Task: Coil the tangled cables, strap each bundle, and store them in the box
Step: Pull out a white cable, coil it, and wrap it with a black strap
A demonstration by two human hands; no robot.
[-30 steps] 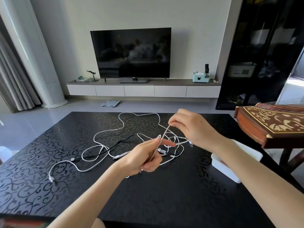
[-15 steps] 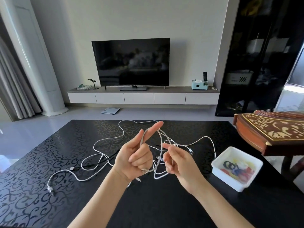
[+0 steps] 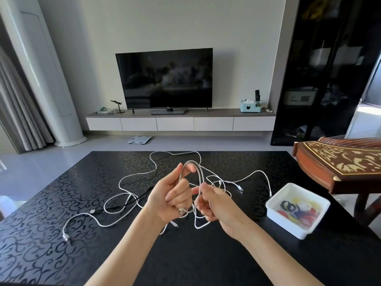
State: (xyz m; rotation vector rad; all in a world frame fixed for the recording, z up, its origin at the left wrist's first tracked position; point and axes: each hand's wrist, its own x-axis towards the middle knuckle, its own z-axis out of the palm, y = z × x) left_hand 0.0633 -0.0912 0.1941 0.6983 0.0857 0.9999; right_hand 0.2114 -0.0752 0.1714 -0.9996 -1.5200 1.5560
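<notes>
The white cable [image 3: 201, 174] looks light, limp and a bit slick, so I'd take it close to the loop, not by the plugs. My left hand [image 3: 167, 200], palm toward me, curls its fingers round the loop, and my right hand [image 3: 215, 205] pinches the strand on the 3 o'clock side. The loose tangle [image 3: 132, 195] sprawls across the table [image 3: 206, 254] from 9 to 1 o'clock, with the box [image 3: 288, 227] at 4.

Cables [image 3: 127, 195] sprawl on the table [image 3: 61, 234] left of the box [image 3: 296, 209], television [image 3: 165, 79] behind.
</notes>
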